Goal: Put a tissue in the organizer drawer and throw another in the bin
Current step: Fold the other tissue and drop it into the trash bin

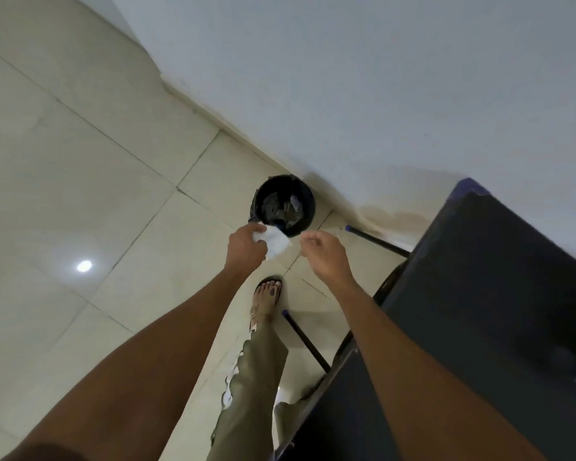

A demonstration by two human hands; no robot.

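A small round black bin stands on the tiled floor against the white wall, lined with a dark bag and holding some scraps. My left hand grips a crumpled white tissue, held just in front of the bin's near rim. My right hand hovers to the right of the tissue, fingers loosely curled and holding nothing. The organizer drawer is out of view.
A dark table with thin black legs fills the right side. My sandalled foot and trouser leg stand on the cream floor tiles below the hands. The wall runs diagonally behind the bin.
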